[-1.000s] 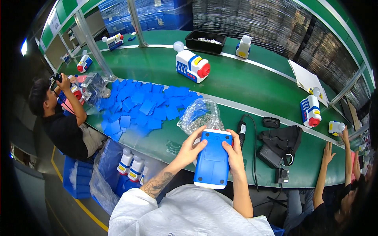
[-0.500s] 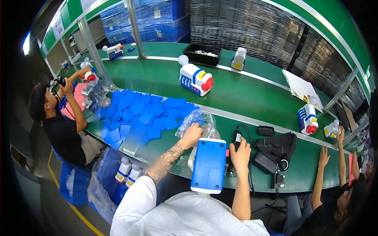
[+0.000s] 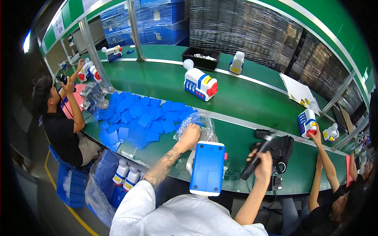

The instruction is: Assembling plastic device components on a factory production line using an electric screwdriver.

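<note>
Just one upturned toy locomotive (image 3: 206,169), four dark dots on its blue base, sits at the near bench edge, with one clear plastic bag (image 3: 206,125) beyond it. The right hand (image 3: 263,163) clasps one black power screwdriver (image 3: 249,169), fingers curled round it; the left hand (image 3: 190,136) is at the bag, its grip hidden. Blue plates (image 3: 138,118) heap on the green bench (image 3: 234,139); a co-worker (image 3: 59,126) sits left.

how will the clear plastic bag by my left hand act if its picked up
The clear plastic bag looks likely to flop, since its thin film is crumpled. It may feel slippery, given the glossy shine. Its loose, uneven edge could sag when lifted.
</note>
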### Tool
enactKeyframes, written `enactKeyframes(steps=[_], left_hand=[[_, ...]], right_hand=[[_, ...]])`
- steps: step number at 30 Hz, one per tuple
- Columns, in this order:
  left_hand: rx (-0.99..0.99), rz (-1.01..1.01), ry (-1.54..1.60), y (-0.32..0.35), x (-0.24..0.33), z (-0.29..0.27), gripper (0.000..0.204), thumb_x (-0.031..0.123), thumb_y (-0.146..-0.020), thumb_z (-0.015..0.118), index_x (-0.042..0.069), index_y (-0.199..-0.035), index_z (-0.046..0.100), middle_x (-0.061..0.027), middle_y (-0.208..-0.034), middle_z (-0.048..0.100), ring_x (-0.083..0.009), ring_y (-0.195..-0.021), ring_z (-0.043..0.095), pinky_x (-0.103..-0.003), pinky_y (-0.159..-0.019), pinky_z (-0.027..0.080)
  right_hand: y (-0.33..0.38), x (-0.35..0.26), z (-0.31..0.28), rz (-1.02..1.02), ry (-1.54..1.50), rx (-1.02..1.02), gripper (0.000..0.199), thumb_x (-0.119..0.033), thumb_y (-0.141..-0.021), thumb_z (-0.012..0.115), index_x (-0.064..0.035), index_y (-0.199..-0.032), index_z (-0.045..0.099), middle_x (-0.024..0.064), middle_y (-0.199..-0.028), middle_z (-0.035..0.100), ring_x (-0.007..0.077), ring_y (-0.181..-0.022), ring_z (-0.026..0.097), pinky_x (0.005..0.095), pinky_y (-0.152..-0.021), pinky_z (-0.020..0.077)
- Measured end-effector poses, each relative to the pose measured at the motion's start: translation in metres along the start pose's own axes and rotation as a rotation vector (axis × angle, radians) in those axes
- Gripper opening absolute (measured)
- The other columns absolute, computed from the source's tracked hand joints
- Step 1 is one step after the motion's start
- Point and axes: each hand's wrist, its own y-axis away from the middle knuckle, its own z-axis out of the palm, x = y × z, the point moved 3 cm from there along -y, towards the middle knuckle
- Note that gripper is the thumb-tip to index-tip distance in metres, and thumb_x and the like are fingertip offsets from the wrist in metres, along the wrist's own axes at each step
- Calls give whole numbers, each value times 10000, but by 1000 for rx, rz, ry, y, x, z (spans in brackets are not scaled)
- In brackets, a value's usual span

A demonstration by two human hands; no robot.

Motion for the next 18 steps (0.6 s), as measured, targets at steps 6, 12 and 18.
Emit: enactKeyframes(steps=[6,12,18], left_hand=[[394,-206,629,26,50,-104,70,22,-811,492,-4,-746,495,-159,-697,524,-242,-582,532,-346,-527,402],[254,-99,1131,51,102,-136,105,50,-864,508,-37,-885,564,-50,-777,557,-112,-746,554,-232,-668,457],[279,5,1014,59,107,-144,76,25,-782,586,0,-853,582,-64,-795,582,-145,-708,536,-264,-638,429]], right_hand=[[27,-81,39,-533,-281,231,373,-357,-902,454,-77,-1141,394,52,-702,478,142,-549,460,296,-510,399],[55,-91,95,-758,-518,-114,552,-518,-847,464,-113,-1206,357,49,-686,453,168,-561,455,308,-503,385],[69,-74,140,-759,-499,-112,563,-560,-821,466,-94,-1131,409,20,-634,416,122,-486,413,267,-427,374]])
